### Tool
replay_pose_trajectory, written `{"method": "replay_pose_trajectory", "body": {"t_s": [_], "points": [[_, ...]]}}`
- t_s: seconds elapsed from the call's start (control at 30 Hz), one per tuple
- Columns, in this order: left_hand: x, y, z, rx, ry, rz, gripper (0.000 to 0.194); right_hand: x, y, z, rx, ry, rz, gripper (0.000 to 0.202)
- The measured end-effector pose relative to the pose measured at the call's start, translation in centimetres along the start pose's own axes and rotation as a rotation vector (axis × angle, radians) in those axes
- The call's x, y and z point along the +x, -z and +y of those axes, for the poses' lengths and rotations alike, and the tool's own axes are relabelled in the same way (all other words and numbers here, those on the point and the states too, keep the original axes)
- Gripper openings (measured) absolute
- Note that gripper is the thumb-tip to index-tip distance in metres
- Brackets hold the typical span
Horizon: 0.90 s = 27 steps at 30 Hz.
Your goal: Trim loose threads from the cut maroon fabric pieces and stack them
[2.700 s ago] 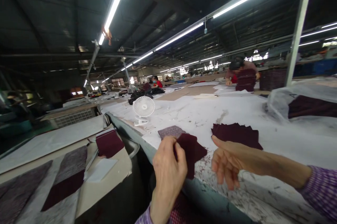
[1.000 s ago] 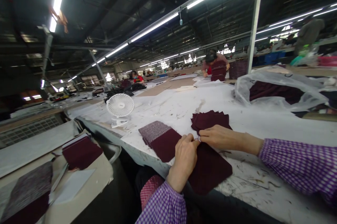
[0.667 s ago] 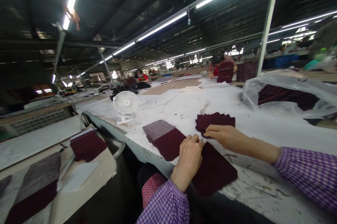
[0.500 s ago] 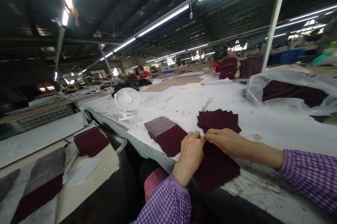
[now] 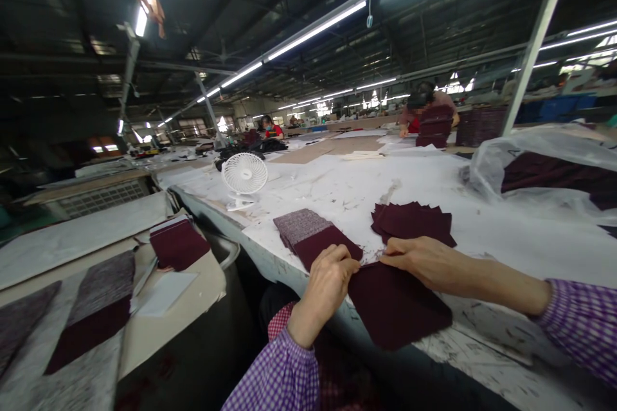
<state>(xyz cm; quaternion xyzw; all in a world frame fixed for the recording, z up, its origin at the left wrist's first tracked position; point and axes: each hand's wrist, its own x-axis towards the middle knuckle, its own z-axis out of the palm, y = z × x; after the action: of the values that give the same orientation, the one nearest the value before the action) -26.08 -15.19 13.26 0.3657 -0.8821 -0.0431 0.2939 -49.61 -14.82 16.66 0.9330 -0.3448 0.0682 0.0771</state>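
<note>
Head-worn camera is looking forward and down along the white worktable (image 5: 434,186), sitting close above the left hand (image 5: 328,279) and right hand (image 5: 424,261), while taking in the hall's ceiling lights (image 5: 313,31) far beyond.

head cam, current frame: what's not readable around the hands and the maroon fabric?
- Left hand: fingertips curl onto the maroon fabric piece; whether they pinch its edge is hidden by the hand itself.
- Right hand: palm down on the far edge; grip underneath unseen.
- Plastic bag: cut off by the right frame edge; the dark contents blur through the film.
- Fanned stack: piece count too small to tell.
</note>
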Motion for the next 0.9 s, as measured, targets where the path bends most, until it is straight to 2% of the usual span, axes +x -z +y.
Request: {"method": "replay_pose_trajectory", "body": {"t_s": [0.1, 0.23, 0.47, 0.53, 0.73, 0.9], "points": [[0.0, 0.2, 0.4, 0.094, -0.025, -0.023, 0.035, 0.8, 0.5, -0.6, -0.161, 0.057, -0.071, 0.047], [-0.3, 0.5, 0.6, 0.164, -0.055, -0.036, 0.032, 2.0, 0.6, -1.1, -0.291, 0.14, -0.075, 0.058], [-1.0, 1.2, -0.7, -0.178, 0.114, 0.051, 0.017, 2.4, 0.6, -1.0, -0.298, 0.204, -0.056, 0.061], [-1.1, 1.3, -0.9, -0.189, 0.13, 0.046, 0.015, 2.5, 0.8, -1.1, -0.286, 0.203, -0.077, 0.061], [-1.7, 1.0, -0.9, -0.121, 0.054, 0.083, 0.023, 3.0, 1.1, -1.2, -0.276, 0.252, -0.096, 0.068], [-2.0, 1.2, -1.7, -0.369, 0.173, 0.126, 0.016, 3.5, 1.6, -1.8, -0.259, 0.269, -0.138, 0.069]]}}
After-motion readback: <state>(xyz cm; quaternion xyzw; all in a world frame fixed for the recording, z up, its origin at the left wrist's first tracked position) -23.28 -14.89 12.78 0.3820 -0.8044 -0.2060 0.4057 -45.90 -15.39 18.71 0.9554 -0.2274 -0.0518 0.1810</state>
